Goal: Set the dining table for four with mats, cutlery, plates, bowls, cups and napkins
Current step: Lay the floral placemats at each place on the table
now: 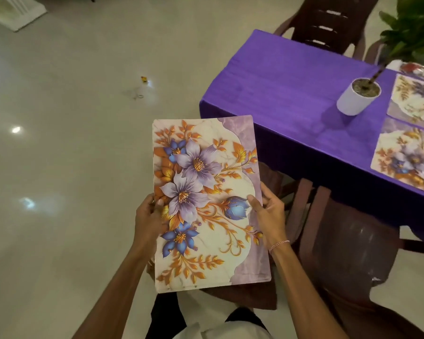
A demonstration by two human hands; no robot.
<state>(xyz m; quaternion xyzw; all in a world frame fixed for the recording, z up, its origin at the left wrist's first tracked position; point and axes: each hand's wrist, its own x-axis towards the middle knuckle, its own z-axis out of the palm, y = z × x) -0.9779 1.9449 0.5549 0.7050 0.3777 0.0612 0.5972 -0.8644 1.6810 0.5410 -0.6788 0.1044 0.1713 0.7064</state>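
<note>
Head view: rectangular glossy floral mat (207,204) with rounded corners, held flat in the air beside the purple-clothed table (291,77). Left hand (149,217) pinches its left edge, thumb on top; right hand (269,214) pinches the right edge. Two matching mats (406,155) lie on the table near a white cylindrical pot (355,99).

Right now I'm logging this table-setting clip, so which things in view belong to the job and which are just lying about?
Part of the job:
- floral mat held by left hand and right hand
- two mats on the table
- plate

Just there:
- potted plant
- small yellow scrap on the floor
- chairs
</note>
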